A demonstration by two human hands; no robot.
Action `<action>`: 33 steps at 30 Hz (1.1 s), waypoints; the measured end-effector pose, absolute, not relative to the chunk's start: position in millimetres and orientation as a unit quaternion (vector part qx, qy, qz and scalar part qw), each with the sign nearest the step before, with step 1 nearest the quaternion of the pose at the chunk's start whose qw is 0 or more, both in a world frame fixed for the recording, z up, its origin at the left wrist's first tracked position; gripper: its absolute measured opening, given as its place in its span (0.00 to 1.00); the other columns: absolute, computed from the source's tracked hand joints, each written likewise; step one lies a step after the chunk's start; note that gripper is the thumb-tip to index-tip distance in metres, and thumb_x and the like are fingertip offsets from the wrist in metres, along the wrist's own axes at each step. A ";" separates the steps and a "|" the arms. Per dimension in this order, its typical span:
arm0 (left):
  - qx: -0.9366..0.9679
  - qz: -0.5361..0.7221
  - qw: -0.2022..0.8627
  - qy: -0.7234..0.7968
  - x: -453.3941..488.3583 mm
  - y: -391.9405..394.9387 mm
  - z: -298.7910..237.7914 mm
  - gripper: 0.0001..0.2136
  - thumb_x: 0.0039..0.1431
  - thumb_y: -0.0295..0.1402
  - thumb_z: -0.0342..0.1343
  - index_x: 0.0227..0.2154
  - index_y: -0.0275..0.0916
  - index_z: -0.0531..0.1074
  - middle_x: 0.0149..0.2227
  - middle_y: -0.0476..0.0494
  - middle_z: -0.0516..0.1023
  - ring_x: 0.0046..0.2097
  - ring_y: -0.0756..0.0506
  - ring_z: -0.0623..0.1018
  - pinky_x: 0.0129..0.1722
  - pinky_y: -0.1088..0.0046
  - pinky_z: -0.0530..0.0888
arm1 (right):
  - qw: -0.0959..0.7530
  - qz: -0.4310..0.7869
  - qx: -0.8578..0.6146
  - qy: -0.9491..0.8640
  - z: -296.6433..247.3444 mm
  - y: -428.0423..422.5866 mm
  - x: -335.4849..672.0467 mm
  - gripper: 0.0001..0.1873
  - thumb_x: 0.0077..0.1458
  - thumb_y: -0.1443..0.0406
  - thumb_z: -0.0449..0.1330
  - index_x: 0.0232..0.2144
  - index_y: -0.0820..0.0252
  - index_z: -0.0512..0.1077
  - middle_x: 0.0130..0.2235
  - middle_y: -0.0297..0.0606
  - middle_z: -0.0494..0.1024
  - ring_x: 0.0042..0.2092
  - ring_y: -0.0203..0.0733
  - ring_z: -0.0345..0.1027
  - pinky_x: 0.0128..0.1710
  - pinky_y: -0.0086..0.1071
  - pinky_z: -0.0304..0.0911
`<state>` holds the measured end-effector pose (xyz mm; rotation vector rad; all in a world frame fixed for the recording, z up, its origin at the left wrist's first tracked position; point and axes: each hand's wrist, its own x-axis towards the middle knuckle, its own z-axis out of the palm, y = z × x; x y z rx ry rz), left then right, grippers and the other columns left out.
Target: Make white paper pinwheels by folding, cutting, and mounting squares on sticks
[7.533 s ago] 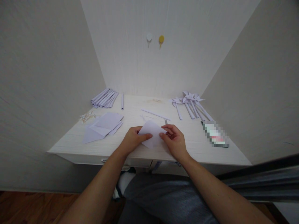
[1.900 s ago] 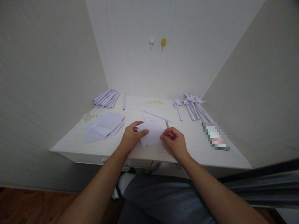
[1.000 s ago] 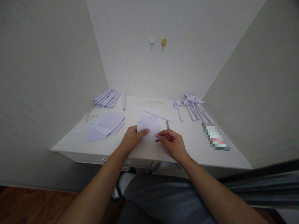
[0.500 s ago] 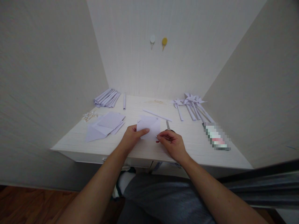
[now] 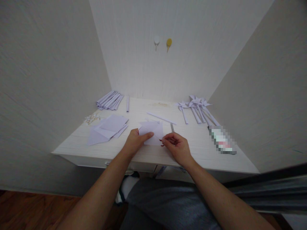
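Note:
My left hand (image 5: 137, 139) grips a square sheet of white paper (image 5: 150, 130) by its left side, thumb lying flat on top. Diagonal lines and small raised flaps show on the sheet. At the sheet's lower right corner my right hand (image 5: 176, 144) is closed in a pinch. Dark red bits show by its fingertips; whether they are nails or a small held thing I cannot make out. A metal blade, seemingly of scissors (image 5: 172, 127), sticks out beyond the right hand, its handles hidden. Just past the sheet lies a thin rolled paper stick (image 5: 161, 118).
Loose paper sheets (image 5: 107, 127) and small white-tipped sticks (image 5: 92, 118) lie at left. Behind them are several rolled paper tubes (image 5: 110, 100) and one single tube (image 5: 128, 104). Paper pinwheels (image 5: 197, 103) and a blurred-out phone-like object (image 5: 222, 140) occupy the right. Walls enclose the white tabletop (image 5: 144, 156).
The paper sheet has tilted and shifted slightly left and nearer to me in my left hand. My right hand stays pinched at its corner, almost unmoved.

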<state>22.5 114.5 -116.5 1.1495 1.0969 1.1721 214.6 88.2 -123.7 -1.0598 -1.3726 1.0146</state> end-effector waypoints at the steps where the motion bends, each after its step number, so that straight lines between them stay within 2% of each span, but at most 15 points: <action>1: 0.487 0.495 0.551 0.463 22.4 114.6 -116.7 0.18 0.44 0.40 0.71 0.37 0.34 0.82 0.36 0.39 0.86 0.36 0.39 0.81 0.39 0.65 0.75 | 0.537 0.426 -0.445 -0.575 -123.9 88.4 214.6 0.12 0.47 0.57 0.71 0.28 0.56 0.75 0.27 0.34 0.79 0.29 0.41 0.76 0.33 0.36 0.75; 9: 0.490 0.492 0.544 0.470 21.7 115.3 -119.0 0.19 0.45 0.41 0.71 0.37 0.34 0.82 0.36 0.39 0.86 0.36 0.39 0.82 0.38 0.66 0.75 | 0.538 0.420 -0.453 -0.574 -124.6 89.9 216.6 0.10 0.46 0.59 0.71 0.26 0.56 0.76 0.25 0.35 0.80 0.28 0.41 0.75 0.30 0.34 0.70; 24: 0.499 0.487 0.545 0.465 22.1 114.4 -117.7 0.18 0.45 0.40 0.70 0.37 0.34 0.82 0.37 0.38 0.86 0.37 0.38 0.82 0.38 0.64 0.76 | 0.539 0.422 -0.459 -0.566 -127.1 92.8 217.0 0.11 0.43 0.60 0.71 0.24 0.55 0.73 0.24 0.34 0.79 0.28 0.41 0.73 0.30 0.33 0.68; 28: 0.499 0.488 0.543 0.467 22.1 114.1 -117.9 0.16 0.46 0.39 0.70 0.36 0.35 0.82 0.35 0.39 0.85 0.35 0.38 0.81 0.36 0.65 0.75 | 0.543 0.422 -0.458 -0.563 -127.4 92.9 216.8 0.10 0.44 0.60 0.70 0.24 0.55 0.72 0.24 0.34 0.79 0.28 0.41 0.73 0.30 0.33 0.68; 33: 0.498 0.490 0.543 0.466 22.1 113.9 -118.0 0.17 0.45 0.39 0.71 0.37 0.35 0.82 0.38 0.38 0.86 0.37 0.38 0.82 0.38 0.65 0.76 | 0.546 0.420 -0.459 -0.561 -127.4 92.3 216.6 0.09 0.44 0.62 0.70 0.24 0.56 0.73 0.24 0.33 0.78 0.27 0.39 0.72 0.28 0.32 0.66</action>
